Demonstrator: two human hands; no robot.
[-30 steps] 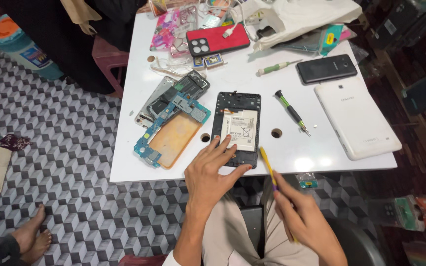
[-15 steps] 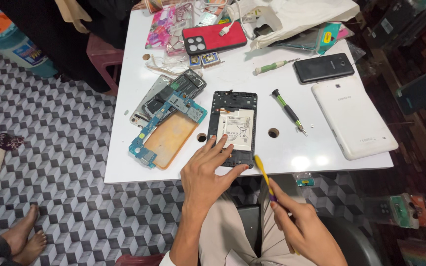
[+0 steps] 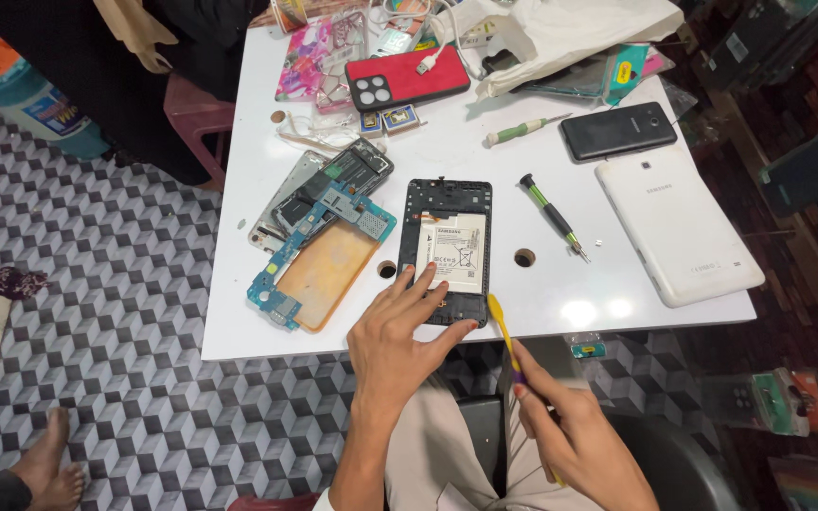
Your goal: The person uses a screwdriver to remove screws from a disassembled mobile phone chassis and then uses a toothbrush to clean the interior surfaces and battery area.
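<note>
yellow toothbrush is pinched in the right hand fingers as a cleaning tool, while the left hand fingers, spread apart, press the opened phone steady near the counter front edge.

The left hand covers the near lower edge of the opened tablet. The yellow tool disappears into the right hand, its lower end hidden. At twelve o'clock the tabletop and its clutter are cut by the frame; at seven o'clock a bare foot is cropped
</note>
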